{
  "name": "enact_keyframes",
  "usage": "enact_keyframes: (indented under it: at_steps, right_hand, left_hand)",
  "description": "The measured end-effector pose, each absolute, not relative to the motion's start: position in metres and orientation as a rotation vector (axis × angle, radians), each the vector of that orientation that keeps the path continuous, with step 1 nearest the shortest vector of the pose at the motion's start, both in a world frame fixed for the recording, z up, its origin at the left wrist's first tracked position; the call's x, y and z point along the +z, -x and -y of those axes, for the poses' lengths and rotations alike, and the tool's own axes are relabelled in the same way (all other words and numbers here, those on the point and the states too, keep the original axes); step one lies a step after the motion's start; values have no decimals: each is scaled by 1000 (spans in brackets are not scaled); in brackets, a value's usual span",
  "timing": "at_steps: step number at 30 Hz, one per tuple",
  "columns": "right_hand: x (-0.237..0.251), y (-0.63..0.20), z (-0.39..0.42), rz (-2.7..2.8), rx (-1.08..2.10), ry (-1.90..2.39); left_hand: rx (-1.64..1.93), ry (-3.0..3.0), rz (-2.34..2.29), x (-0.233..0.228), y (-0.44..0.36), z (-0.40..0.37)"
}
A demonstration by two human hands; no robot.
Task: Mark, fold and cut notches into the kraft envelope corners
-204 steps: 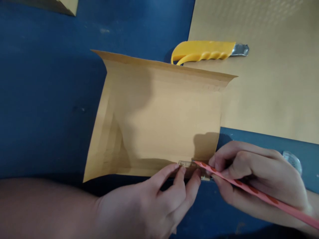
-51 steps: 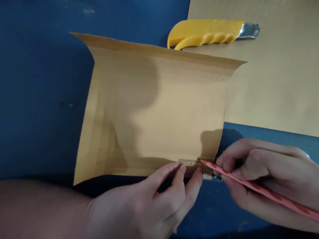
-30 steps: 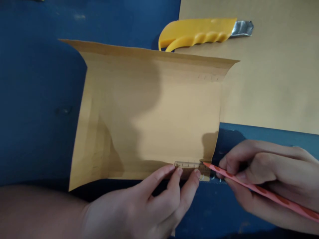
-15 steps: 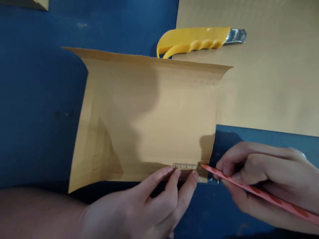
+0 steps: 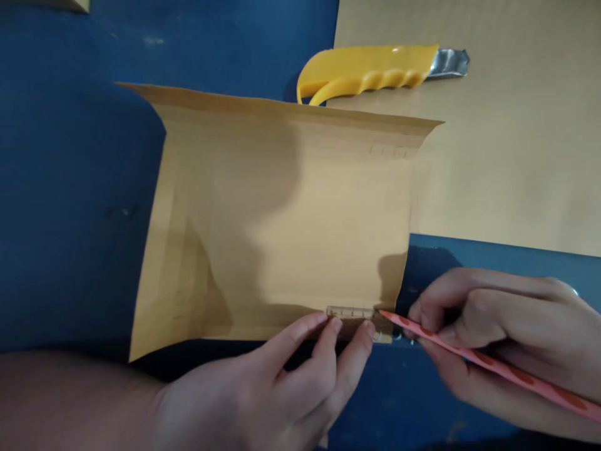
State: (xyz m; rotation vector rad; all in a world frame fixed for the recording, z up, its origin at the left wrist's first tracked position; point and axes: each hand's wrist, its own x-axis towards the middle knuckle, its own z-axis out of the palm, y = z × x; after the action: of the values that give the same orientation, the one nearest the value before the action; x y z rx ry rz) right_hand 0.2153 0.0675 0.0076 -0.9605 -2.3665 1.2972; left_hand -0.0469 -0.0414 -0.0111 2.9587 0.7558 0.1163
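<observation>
A tan sheet of paper (image 5: 323, 213) with creased, raised edges lies in front of me, small pencil marks near its upper right corner. Along its lower edge lies a short clear ruler (image 5: 350, 312), and my left hand (image 5: 282, 376) presses it there with the fingertips. The far part of the ruler is hidden by those fingers. My right hand (image 5: 498, 338) grips a pink pencil (image 5: 483, 360) with darker red spots. The pencil's tip rests at the ruler's right end, near the paper's lower right corner.
Beyond the paper lies a yellow utility knife (image 5: 370, 72) with its metal end pointing right. It partly overlaps a large tan sheet (image 5: 507, 156) at the upper right. Another tan piece (image 5: 56, 4) shows at the top left. The tabletop (image 5: 70, 188) is dark blue.
The view has shifted very slightly, so the paper and knife sit a little higher. Both hands keep almost the same pose, with the pencil tip still at the ruler's end.
</observation>
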Motion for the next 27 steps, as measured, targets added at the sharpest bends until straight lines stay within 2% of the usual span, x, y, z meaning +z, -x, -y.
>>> enact_keyframes:
  at_steps: [27]
  right_hand:
    - [9, -214, -69, 2323, 1299, 968]
  left_hand:
    - [125, -2968, -743, -10, 47, 41]
